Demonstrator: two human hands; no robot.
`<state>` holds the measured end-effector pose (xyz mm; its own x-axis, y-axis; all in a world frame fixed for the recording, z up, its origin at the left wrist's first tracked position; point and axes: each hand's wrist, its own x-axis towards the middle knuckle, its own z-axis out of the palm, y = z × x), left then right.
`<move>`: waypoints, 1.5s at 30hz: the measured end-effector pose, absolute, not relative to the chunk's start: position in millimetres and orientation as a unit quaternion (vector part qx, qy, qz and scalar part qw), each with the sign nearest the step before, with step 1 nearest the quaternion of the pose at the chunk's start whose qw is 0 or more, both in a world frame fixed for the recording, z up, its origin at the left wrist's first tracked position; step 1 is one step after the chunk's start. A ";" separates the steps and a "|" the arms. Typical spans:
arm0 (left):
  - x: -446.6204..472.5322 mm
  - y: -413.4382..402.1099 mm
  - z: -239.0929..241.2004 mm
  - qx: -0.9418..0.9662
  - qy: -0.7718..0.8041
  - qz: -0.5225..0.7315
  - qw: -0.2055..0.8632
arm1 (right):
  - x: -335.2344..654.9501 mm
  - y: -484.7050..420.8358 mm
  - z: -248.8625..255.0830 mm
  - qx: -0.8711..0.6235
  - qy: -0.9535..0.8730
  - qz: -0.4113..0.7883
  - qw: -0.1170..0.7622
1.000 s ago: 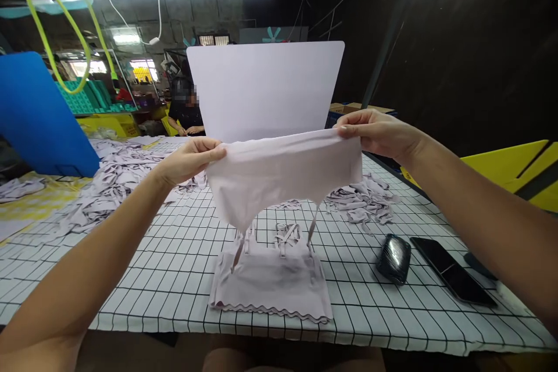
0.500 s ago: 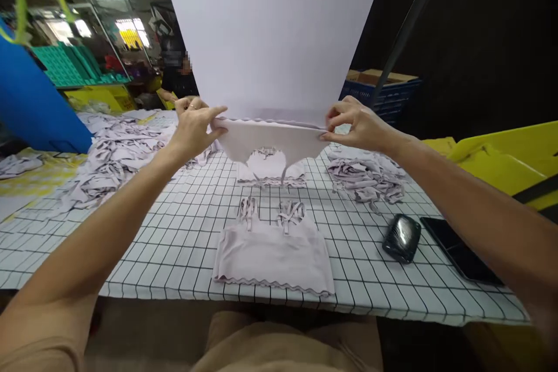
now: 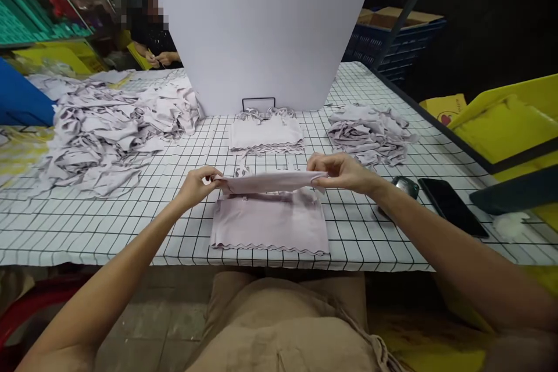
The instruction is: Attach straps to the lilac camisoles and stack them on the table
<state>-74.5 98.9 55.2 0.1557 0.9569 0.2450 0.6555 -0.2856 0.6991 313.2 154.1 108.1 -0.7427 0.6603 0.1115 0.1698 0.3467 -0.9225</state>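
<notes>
A big white board (image 3: 261, 29) stands at the far side of the checked table (image 3: 131, 232). A loose heap (image 3: 108, 128) of lilac cloth sprawls on the left, a lesser pile (image 3: 370, 133) sits on the right, and a neat stack (image 3: 265, 133) lies just before the board. Near the front edge a flat top (image 3: 270, 226) lies spread, and the held top (image 3: 270, 181) is stretched just above its upper end. The left hand (image 3: 196, 186) and right hand (image 3: 342, 171) each pinch one end, fingers closed on the cloth. A phone (image 3: 451, 206) lies to the right.
</notes>
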 end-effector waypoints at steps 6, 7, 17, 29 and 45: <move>-83.4 135.2 101.7 0.645 0.548 0.396 0.356 | 305.0 188.2 160.9 -0.308 -0.810 0.489 0.099; -82.9 139.1 112.2 0.635 0.543 0.402 0.374 | 303.0 191.4 168.4 -0.313 -0.826 0.462 0.075; -77.8 172.5 180.8 0.628 0.523 0.436 0.377 | 314.0 223.5 206.0 -0.379 -0.886 0.227 0.141; -29.9 185.7 214.4 0.762 0.488 0.331 0.268 | 223.7 209.5 184.3 -0.300 -0.835 0.361 0.286; -44.3 189.5 240.7 0.706 0.452 0.443 0.318 | 258.4 226.8 147.8 -0.271 -0.724 0.580 0.257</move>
<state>-44.3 189.5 240.7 0.1991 0.9197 0.3383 0.3572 -0.3896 0.8489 258.4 226.8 147.8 -0.7208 0.6908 0.0576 0.0944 0.1802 -0.9791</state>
